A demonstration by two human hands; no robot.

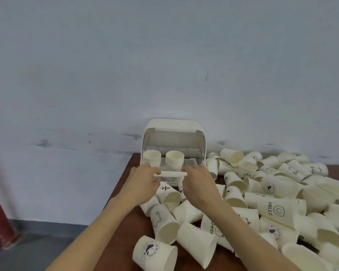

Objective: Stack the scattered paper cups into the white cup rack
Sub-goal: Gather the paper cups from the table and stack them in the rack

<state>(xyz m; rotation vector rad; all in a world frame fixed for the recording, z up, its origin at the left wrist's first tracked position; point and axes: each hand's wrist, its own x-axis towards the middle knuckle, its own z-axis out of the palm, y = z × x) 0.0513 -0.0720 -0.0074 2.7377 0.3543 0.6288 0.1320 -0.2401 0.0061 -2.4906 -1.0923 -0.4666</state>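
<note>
Paper cups of plain cream-white card, many printed with small cartoons and words, are lying scattered on their sides across the dark reddish-brown wooden table (133,169), the heap (272,196) spreading from the near edge out to the right, while only two short nested stacks are standing upright inside the white plastic cup rack (174,126), which is sitting at the table's far edge against the pale blue-grey wall. The left stack (152,157) and the right stack (175,159) are resting side by side on the rack's slatted tray, under its raised hood. Both hands are reaching to the rack's front — the left hand (145,182) and the right hand (199,182) are each curling their fingers around an end of the flat white bar (170,174) running across the front of the tray, and neither is carrying a cup. Judging by that, the step in hand is not stacking but handling the rack itself, probably sliding or steadying the tray; which way it is meant to go cannot be told. The task is looking barely started, with most cups still loose. The next move is likely calling for a hand to let go of the bar, gather a nearby cup such as the one marked with a percent sign (168,194), turn it upright and nest it squarely — without toppling a stack.
</note>
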